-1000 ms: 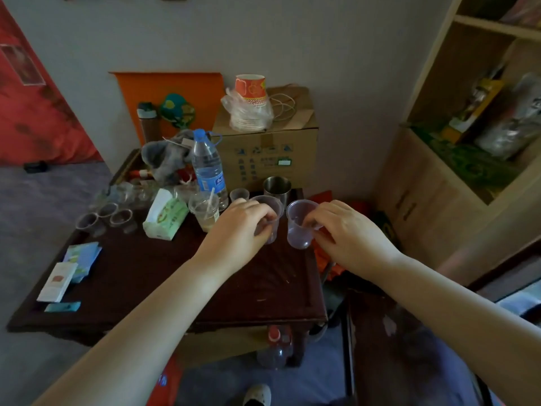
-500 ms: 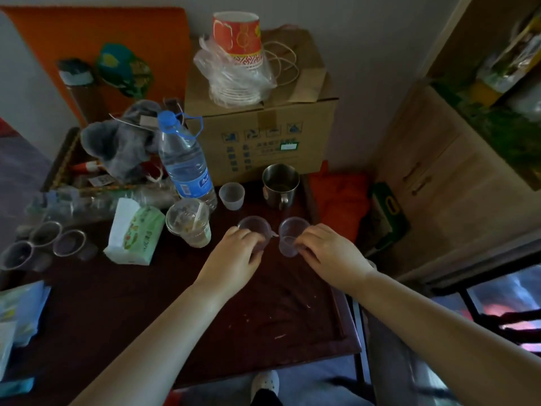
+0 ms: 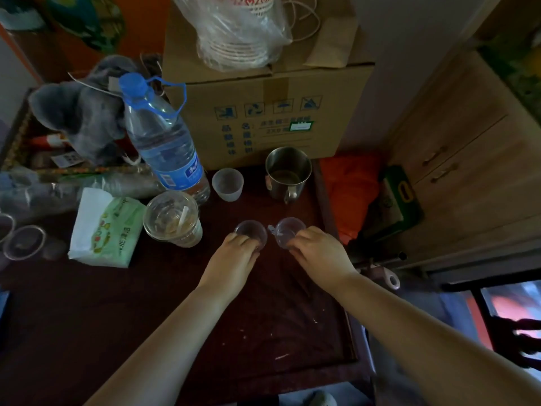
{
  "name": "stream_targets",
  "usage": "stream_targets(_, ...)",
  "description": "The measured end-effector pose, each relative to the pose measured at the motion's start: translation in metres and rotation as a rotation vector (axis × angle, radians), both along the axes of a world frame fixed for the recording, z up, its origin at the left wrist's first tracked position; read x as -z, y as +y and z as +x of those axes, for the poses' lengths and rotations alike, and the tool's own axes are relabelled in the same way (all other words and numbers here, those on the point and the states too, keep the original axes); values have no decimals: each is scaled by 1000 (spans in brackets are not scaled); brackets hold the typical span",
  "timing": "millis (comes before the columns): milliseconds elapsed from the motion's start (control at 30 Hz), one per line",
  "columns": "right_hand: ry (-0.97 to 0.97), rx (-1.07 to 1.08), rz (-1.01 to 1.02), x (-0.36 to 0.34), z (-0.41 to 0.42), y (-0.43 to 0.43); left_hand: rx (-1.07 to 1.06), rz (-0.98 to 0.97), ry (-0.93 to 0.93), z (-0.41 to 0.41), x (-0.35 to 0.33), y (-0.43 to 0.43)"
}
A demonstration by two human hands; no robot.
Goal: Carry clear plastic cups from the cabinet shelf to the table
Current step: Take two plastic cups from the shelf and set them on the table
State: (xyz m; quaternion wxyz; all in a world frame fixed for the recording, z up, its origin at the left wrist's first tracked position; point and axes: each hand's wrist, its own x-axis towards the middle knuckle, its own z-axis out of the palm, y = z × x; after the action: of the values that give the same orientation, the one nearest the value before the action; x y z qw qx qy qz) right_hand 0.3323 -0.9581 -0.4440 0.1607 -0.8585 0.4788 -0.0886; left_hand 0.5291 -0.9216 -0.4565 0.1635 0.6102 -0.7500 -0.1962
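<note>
Two clear plastic cups stand side by side on the dark wooden table (image 3: 123, 312). My left hand (image 3: 231, 262) grips the left cup (image 3: 248, 231) by its near rim. My right hand (image 3: 319, 253) grips the right cup (image 3: 288, 230) the same way. Both cups sit low against the tabletop, upright, a small gap between them. The wooden cabinet (image 3: 456, 171) stands to the right of the table; its shelf is mostly out of view.
Behind the cups are a steel mug (image 3: 288, 171), a small frosted cup (image 3: 227, 183), a lidded drink cup (image 3: 172, 218), a water bottle (image 3: 161, 136) and a cardboard box (image 3: 263, 112). A tissue pack (image 3: 102, 232) and more clear cups (image 3: 23, 241) lie left.
Both hands have lowered the two cups down onto the table. The camera has tilted down and closer to the tabletop.
</note>
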Motion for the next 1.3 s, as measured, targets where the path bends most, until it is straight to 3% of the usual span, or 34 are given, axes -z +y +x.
stream_targets(667, -72, 159, -15, 18, 3, 11, -3, 23, -125, -4, 9, 6)
stream_targets(1300, -110, 273, -48, -43, -18, 77, 35, -130, -241, -15, -49, 59)
